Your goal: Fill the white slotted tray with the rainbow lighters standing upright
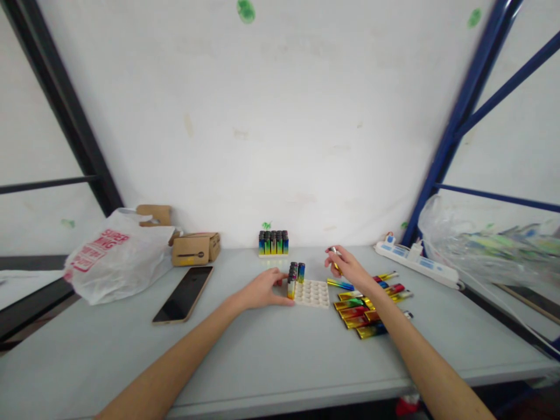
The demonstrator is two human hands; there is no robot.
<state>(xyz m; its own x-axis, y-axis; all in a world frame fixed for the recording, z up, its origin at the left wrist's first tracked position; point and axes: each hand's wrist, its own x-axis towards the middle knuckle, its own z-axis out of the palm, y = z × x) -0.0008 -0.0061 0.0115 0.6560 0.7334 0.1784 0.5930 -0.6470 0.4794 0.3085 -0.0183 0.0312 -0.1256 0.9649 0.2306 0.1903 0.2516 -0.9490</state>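
Observation:
A white tray (311, 293) with rows of round holes lies on the table in front of me. Several lighters (291, 280) stand upright along its left and back edges. My left hand (265, 289) is around the tray's left end, with its thumb at the front corner and its fingers beside the standing lighters. To the right of the tray, my right hand (347, 269) is raised a little above the table. A lighter (336, 261) with a metal top is pinched in its fingers. Under and beside my right forearm lies a spread of shiny coloured lighters (356, 311).
Against the wall stands a full block of lighters (273, 242). On the left are a phone (184, 294), a cardboard box (195, 249) and a white plastic bag (118, 254). A power strip (417, 263) and a clear plastic bag (481, 242) lie on the right.

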